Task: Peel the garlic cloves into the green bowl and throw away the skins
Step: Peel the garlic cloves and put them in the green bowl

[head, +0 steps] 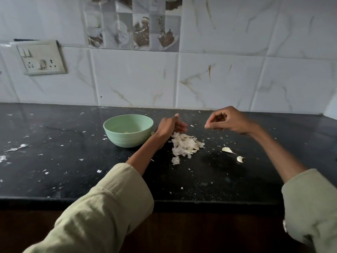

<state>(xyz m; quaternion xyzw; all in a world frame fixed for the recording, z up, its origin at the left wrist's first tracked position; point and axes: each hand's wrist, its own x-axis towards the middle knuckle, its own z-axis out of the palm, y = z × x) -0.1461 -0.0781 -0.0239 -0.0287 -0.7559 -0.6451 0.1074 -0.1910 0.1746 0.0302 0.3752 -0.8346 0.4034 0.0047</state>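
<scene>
Garlic skins (186, 145) heap between green bowl (128, 130) and two cloves (232, 154).

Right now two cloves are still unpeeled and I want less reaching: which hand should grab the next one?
Probably the right hand. Both cloves lie on the counter on its side, below it. The left hand sits between the bowl and the skin pile, farther off.
</scene>
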